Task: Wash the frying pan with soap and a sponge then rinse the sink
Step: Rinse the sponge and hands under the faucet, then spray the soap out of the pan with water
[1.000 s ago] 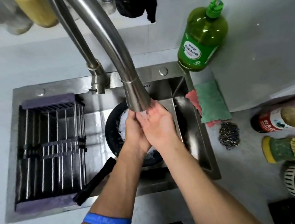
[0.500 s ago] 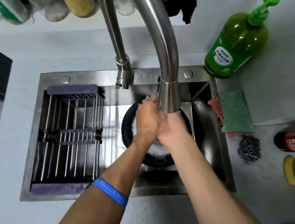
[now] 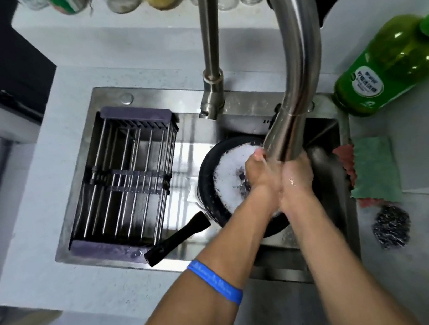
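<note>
Under the faucet spout (image 3: 286,135), left hand (image 3: 260,173) and right hand (image 3: 297,178) press together, fingers closed, holding nothing, above the foamy frying pan (image 3: 211,187).

Frying pan (image 3: 211,187): black, sits flat in the sink (image 3: 197,126), right of centre, inside covered in white foam. Its black handle (image 3: 177,239) points down-left, end resting on the sink's front rim. Sink is stainless steel, rectangular, wet. Soap bottle (image 3: 390,66): green, pump top, lying tilted on the counter at the sink's back-right corner, white label up. Sponge cloth (image 3: 374,167): green over red, flat on the counter just beside the sink's right edge.
</note>
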